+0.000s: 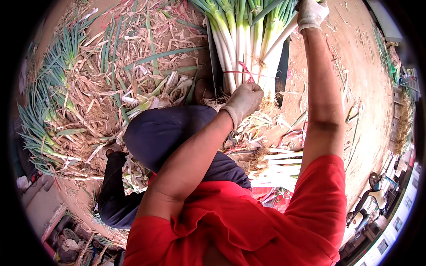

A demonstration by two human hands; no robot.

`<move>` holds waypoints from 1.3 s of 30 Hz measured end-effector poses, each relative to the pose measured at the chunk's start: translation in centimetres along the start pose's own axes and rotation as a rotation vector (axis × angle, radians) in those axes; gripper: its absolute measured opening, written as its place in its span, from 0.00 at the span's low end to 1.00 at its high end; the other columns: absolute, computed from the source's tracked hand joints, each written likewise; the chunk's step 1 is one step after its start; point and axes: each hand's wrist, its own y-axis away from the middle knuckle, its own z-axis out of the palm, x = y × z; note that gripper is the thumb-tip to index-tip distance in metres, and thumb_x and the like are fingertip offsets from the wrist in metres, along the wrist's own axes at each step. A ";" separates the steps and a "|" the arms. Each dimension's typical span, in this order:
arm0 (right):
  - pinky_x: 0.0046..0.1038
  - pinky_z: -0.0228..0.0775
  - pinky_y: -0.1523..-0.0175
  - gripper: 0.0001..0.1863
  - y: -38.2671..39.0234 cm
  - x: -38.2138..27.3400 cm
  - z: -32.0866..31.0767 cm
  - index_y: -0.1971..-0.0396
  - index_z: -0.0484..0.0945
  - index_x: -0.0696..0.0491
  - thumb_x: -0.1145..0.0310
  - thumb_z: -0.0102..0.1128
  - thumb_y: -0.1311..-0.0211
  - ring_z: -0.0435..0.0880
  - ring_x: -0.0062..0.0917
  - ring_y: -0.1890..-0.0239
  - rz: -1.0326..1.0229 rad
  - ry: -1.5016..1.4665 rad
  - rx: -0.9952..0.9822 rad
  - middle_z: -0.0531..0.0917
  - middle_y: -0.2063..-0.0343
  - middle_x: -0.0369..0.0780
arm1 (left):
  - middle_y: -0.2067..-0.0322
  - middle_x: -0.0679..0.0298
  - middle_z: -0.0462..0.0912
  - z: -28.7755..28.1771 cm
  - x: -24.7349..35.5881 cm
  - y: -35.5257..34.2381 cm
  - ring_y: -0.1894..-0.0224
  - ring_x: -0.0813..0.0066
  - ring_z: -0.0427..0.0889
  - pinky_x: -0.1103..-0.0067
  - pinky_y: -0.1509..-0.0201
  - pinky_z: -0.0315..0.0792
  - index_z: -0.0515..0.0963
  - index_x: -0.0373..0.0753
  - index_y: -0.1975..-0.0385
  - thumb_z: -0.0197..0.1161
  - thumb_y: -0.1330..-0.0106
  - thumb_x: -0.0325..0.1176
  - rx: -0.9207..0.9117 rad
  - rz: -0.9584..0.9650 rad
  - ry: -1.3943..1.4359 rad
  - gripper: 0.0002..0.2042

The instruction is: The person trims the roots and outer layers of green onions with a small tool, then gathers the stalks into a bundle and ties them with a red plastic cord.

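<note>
A bundle of big green onions (239,40), white shanks toward me and green tops away, lies in a dark trough-like holder (282,66). Red string (235,71) wraps the shanks, with a knot and loose tail. My left hand (245,101), in a pale work glove, is closed at the root end, its fingers pinched where the string's tail meets them. At the far right my right hand (313,14), gloved too, is closed round the upper part of a single green onion (280,39) that slants across the bundle. Its fingertips are partly cut off by the picture's edge.
Dry leaf scraps (173,35) cover the ground at left, beside a long heap of untrimmed green onions (49,119). More white shanks (284,162) lie by my right elbow. My bent knee (168,133) is close under my left forearm. A scooter (370,199) stands far right.
</note>
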 end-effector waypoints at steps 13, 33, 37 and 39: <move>0.22 0.61 0.83 0.06 -2.1 10.0 2.0 0.66 0.76 0.52 0.68 0.61 0.42 0.70 0.16 0.86 0.054 0.040 -0.211 0.77 0.80 0.33 | 0.68 0.52 0.83 4.1 -0.1 3.4 0.64 0.54 0.84 0.64 0.61 0.76 0.77 0.37 0.62 0.57 0.38 0.37 -0.156 0.342 -1.350 0.11; 0.17 0.56 0.88 0.06 3.5 5.8 -1.1 0.67 0.71 0.51 0.67 0.58 0.36 0.65 0.13 0.91 0.002 -0.070 -0.171 0.72 0.87 0.31 | 0.73 0.66 0.76 8.2 -1.5 -7.5 0.77 0.74 0.77 0.79 0.77 0.72 0.55 0.55 0.41 0.54 0.34 0.29 0.174 -0.125 0.954 0.24; 0.17 0.55 0.87 0.06 4.4 5.9 -1.0 0.68 0.72 0.50 0.67 0.59 0.36 0.64 0.13 0.90 0.010 -0.148 -0.202 0.71 0.86 0.31 | 0.73 0.65 0.77 7.9 -2.7 -8.1 0.73 0.71 0.80 0.76 0.72 0.75 0.62 0.49 0.54 0.55 0.34 0.29 0.027 -0.016 1.232 0.13; 0.17 0.55 0.87 0.06 4.4 5.8 -1.1 0.68 0.72 0.50 0.67 0.59 0.36 0.65 0.13 0.90 0.029 -0.113 -0.199 0.71 0.86 0.30 | 0.73 0.64 0.77 7.3 -3.0 -8.3 0.71 0.70 0.81 0.75 0.70 0.77 0.69 0.43 0.66 0.55 0.35 0.29 -0.039 0.009 1.328 0.02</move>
